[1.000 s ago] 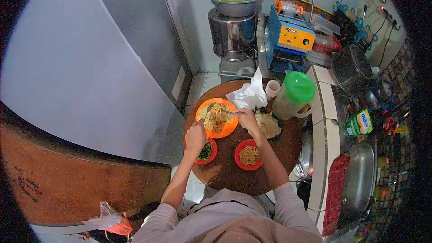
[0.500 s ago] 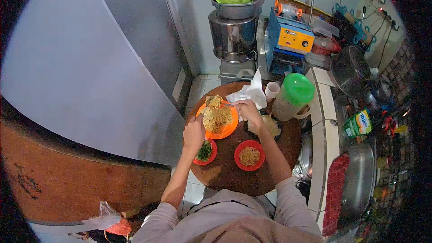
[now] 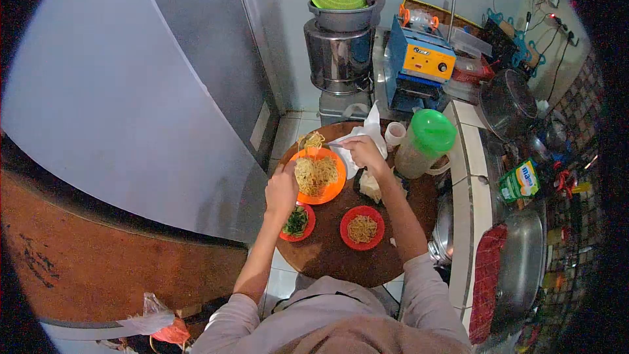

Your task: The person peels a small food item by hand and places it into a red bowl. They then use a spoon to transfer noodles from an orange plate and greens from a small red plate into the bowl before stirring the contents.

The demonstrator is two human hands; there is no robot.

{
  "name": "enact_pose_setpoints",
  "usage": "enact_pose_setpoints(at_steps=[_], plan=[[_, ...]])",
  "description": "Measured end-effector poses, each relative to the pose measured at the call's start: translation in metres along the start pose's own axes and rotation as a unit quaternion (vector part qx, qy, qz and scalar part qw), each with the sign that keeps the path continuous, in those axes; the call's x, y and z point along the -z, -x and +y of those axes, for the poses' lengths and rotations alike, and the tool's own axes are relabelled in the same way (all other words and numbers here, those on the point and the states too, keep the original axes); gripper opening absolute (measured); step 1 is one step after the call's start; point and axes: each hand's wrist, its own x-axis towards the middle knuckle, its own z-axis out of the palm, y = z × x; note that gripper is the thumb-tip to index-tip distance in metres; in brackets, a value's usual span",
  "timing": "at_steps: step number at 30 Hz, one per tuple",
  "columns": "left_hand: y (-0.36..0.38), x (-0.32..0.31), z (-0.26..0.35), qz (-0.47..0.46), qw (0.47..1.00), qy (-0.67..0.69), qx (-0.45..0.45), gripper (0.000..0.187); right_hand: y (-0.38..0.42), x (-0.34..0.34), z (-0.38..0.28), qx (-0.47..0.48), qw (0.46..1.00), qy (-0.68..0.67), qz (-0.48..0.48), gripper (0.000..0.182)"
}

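Observation:
On the round brown table stands an orange plate heaped with noodles. My right hand grips a slim-handled eating utensil whose far end is among a lifted clump of noodles above the plate's far rim. Closed at the plate's left edge is my left hand; whatever is in its fingers is hidden. Just below that hand sits a red bowl of chopped greens. Another red bowl, to the right, holds pale brown strips.
Behind my right forearm lies a dark tray with pale food. White paper, a white cup and a green-lidded pitcher stand at the table's back. A tiled counter ledge borders the right; a grey door is left.
The lifted noodles and the utensil have shifted slightly up and left, away from the heap. My right hand has moved up a little; my left hand stays by the plate's edge.

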Motion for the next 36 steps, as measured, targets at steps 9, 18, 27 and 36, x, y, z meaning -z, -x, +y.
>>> enact_pose_setpoints(at_steps=[9,18,27,36], plan=[[-0.007,0.008,0.003,0.018,1.000,0.007,-0.010,0.020,-0.001,0.004,-0.019,-0.005,0.999,-0.034,-0.015,0.015],[-0.012,0.017,0.010,0.037,0.999,0.009,-0.028,0.020,0.004,0.006,-0.044,0.001,1.000,0.007,-0.004,0.017],[-0.016,0.022,0.011,0.038,0.999,0.005,-0.036,0.018,0.006,0.007,-0.054,0.001,1.000,0.013,-0.012,0.019],[-0.009,0.023,0.012,0.014,0.999,0.010,-0.030,0.021,0.015,0.006,-0.046,0.038,0.998,0.058,0.009,0.017]])
